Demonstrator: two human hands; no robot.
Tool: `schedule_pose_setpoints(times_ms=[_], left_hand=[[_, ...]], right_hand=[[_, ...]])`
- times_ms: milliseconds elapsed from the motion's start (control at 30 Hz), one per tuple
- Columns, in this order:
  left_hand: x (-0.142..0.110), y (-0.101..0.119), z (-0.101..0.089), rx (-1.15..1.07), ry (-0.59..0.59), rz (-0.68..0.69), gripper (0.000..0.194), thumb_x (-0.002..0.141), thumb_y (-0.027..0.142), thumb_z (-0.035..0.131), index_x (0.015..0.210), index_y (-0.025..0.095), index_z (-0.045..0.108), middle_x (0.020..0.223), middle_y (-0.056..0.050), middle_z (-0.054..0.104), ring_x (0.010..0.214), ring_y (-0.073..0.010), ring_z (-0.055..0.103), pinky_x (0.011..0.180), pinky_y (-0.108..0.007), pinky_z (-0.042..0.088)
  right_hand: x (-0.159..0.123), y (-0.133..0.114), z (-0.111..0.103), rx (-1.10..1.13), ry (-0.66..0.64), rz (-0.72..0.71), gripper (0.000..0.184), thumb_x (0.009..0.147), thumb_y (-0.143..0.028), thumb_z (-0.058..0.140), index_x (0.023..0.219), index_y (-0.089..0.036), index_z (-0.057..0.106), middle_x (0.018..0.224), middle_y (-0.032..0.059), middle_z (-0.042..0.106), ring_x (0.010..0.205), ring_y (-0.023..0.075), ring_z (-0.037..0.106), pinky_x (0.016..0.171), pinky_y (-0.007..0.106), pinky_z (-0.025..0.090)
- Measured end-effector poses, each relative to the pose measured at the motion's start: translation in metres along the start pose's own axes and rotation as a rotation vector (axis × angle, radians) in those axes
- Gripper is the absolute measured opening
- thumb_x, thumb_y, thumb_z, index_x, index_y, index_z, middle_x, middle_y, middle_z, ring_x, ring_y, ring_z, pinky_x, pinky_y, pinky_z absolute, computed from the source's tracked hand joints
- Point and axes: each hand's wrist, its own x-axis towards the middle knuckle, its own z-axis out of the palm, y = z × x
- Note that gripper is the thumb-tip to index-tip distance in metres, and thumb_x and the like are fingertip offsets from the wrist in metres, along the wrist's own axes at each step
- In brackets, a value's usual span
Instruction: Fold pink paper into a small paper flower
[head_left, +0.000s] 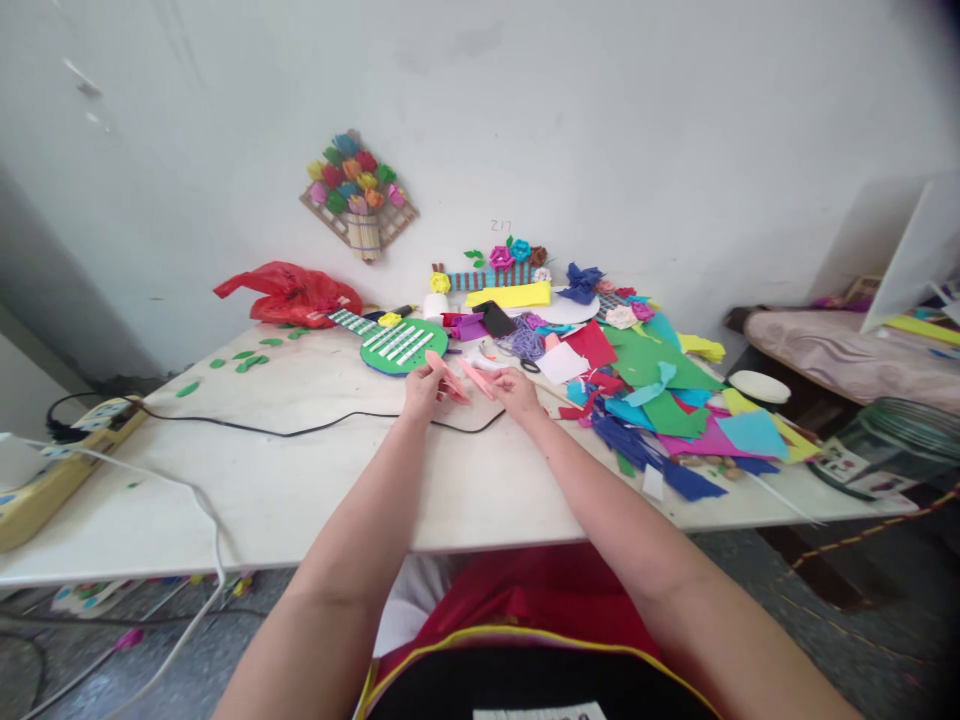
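Above the middle of the table my left hand [422, 390] pinches a piece of salmon-pink paper [448, 378], its fingers closed on the edge. Close beside it, my right hand [516, 390] grips another strip of pink paper [478, 378] between thumb and fingers. The two pink pieces nearly meet; whether they are joined I cannot make out. Just beyond my left hand lies a green guitar-shaped craft [405, 347] with white strips on it. Past my right hand are scissors [529, 366] and a tangle of purple yarn [523, 343].
Coloured paper scraps [660, 400] cover the table's right side, near a glass jar [892, 445]. A red plastic bag [296, 295] lies at the back left. A black cable [285, 433] crosses the table from a power strip [67, 475]. Small green paper leaves [251, 362] lie scattered.
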Motion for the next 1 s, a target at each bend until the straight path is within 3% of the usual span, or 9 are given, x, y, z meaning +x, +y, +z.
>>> schedule_pose_setpoints(times_ms=[200,400,600,833,1000], left_hand=[[-0.009,0.002,0.006,0.002,-0.142,-0.055,0.015,0.061,0.027,0.061,0.067,0.013,0.056,0.051,-0.003,0.061,0.043,-0.0122,0.057,0.036,-0.017,0.033],[-0.013,0.0,0.012,-0.023,-0.278,-0.109,0.019,0.062,0.027,0.065,0.071,0.012,0.059,0.057,-0.006,0.064,0.046,-0.0138,0.059,0.045,-0.022,0.045],[-0.009,-0.004,0.011,-0.044,-0.323,-0.109,0.014,0.062,0.023,0.063,0.067,0.01,0.062,0.057,-0.006,0.065,0.046,-0.0123,0.058,0.048,-0.022,0.047],[-0.008,-0.003,0.013,-0.115,-0.375,-0.154,0.013,0.059,0.019,0.062,0.067,0.009,0.062,0.061,-0.007,0.066,0.052,-0.0152,0.062,0.054,-0.025,0.05],[-0.005,-0.004,0.012,-0.137,-0.379,-0.179,0.023,0.066,0.032,0.062,0.07,0.009,0.06,0.063,-0.009,0.066,0.054,-0.0172,0.062,0.055,-0.028,0.052]], right_hand=[[-0.003,-0.009,-0.002,-0.19,0.105,-0.108,0.014,0.076,-0.027,0.057,0.069,-0.02,0.065,0.093,0.0072,0.062,0.089,0.0199,0.056,0.08,0.035,0.042],[-0.009,-0.029,-0.01,-0.38,0.022,-0.247,0.016,0.08,-0.029,0.054,0.073,-0.018,0.064,0.101,0.0089,0.06,0.094,0.0215,0.051,0.085,0.036,0.033],[-0.012,-0.032,-0.011,-0.428,-0.017,-0.357,0.018,0.082,-0.027,0.05,0.073,-0.019,0.063,0.101,0.0082,0.061,0.093,0.021,0.049,0.083,0.036,0.03],[-0.012,-0.031,-0.01,-0.44,-0.055,-0.377,0.018,0.083,-0.027,0.049,0.079,-0.017,0.063,0.103,0.0094,0.06,0.094,0.0214,0.047,0.083,0.036,0.029],[-0.013,-0.03,-0.009,-0.458,-0.067,-0.398,0.019,0.084,-0.027,0.048,0.079,-0.018,0.064,0.104,0.0092,0.059,0.093,0.0211,0.046,0.081,0.036,0.029]])
